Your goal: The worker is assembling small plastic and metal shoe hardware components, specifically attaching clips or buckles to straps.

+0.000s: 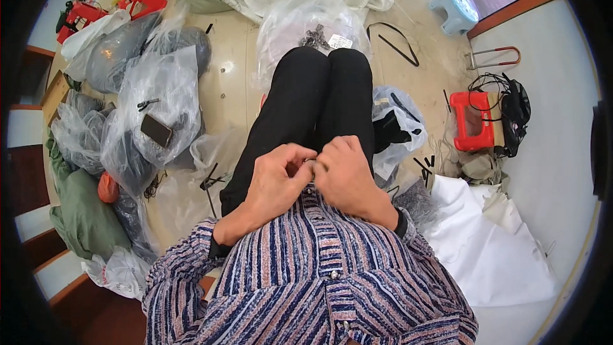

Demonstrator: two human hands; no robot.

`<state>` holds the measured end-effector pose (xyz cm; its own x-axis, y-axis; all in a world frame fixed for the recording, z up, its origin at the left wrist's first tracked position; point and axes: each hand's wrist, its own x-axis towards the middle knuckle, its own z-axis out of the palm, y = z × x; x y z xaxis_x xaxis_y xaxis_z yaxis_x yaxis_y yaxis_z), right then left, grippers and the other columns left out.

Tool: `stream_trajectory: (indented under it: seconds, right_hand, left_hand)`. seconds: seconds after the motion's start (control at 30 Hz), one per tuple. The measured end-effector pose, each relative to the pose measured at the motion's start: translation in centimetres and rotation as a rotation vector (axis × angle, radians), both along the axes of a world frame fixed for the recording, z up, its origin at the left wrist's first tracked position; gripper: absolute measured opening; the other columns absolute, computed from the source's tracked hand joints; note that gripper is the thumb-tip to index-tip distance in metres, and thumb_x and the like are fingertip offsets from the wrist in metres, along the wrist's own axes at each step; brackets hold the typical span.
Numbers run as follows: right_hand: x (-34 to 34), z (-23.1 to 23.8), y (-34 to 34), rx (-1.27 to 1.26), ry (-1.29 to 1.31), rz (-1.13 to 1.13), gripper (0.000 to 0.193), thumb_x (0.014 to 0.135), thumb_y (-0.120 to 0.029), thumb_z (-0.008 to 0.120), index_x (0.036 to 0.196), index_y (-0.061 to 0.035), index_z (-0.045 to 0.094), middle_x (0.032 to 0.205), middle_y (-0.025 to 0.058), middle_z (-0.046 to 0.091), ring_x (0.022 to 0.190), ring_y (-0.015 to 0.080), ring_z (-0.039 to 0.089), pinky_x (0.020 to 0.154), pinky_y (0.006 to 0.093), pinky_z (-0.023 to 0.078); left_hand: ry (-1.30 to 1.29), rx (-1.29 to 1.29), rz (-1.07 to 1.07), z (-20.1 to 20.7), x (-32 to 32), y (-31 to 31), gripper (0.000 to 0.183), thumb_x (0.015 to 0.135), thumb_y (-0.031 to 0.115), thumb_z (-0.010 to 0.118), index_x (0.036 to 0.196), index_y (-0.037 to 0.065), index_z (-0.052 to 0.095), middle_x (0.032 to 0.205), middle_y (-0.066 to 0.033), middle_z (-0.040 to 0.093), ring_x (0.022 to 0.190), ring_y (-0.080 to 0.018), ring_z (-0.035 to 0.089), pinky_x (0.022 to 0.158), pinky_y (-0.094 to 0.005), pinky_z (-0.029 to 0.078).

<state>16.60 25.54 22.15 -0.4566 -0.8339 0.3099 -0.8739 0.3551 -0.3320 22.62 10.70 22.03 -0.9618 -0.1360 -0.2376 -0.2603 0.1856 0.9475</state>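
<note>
My left hand (276, 176) and my right hand (345, 174) meet over my lap, their fingertips pinched together. Between them shows a bit of something small and dark (311, 161), too small and too covered to name. Both wrists rest near the hem of a striped shirt, above black trousers (300, 99). Just past my knees lies a transparent plastic bag (281, 38). On it sit a heap of small dark metallic pieces (315, 36) and a white printed label (340, 41).
Stuffed plastic bags (156, 89) fill the left, with a phone (156, 130) on top. At right are an open bag with black contents (393, 131), a red stool (472, 121) and white sheeting (485, 243). A black strap (405, 45) and a light-blue stool (456, 13) stand farther off.
</note>
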Motion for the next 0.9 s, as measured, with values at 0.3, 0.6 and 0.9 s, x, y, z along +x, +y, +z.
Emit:
stream_trajectory:
  seconds: [0.3, 0.6, 0.9]
  right_hand:
    - [-0.2, -0.7, 0.2, -0.194, -0.565, -0.163, 0.017, 0.084, -0.012, 0.045, 0.078, 0.0003, 0.056, 0.074, 0.0104, 0.055, 0.073, 0.0257, 0.048, 0.071, 0.036, 0.034]
    - [0.2, -2.0, -0.1, -0.306, -0.353, -0.278, 0.026, 0.088, -0.018, 0.046, 0.074, 0.0003, 0.057, 0.064, 0.0105, 0.054, 0.054, 0.0224, 0.047, 0.053, 0.0323, 0.035]
    - [-0.1, -2.0, 0.4, -0.718, -1.571, -0.397, 0.046, 0.094, -0.029, 0.039, 0.052, -0.0102, 0.036, 0.05, -0.006, 0.034, 0.047, 0.0031, 0.026, 0.045, 0.0232, 0.021]
  left_hand:
    - [-0.171, 0.287, -0.091, 0.9, -0.9, -0.1, 0.016, 0.089, 0.005, 0.047, 0.102, -0.002, 0.052, 0.075, -0.006, 0.061, 0.063, -0.0092, 0.059, 0.054, -0.0204, 0.048]
    - [-0.213, 0.514, -0.085, 0.5, -1.8, -0.2, 0.016, 0.087, 0.003, 0.048, 0.098, -0.004, 0.057, 0.075, -0.0077, 0.062, 0.057, -0.0091, 0.057, 0.052, -0.0212, 0.048]
    - [-0.218, 0.646, -0.012, 0.9, -2.0, 0.3, 0.014, 0.086, 0.004, 0.052, 0.097, -0.003, 0.056, 0.073, -0.0099, 0.061, 0.056, -0.0113, 0.057, 0.051, -0.0227, 0.048]
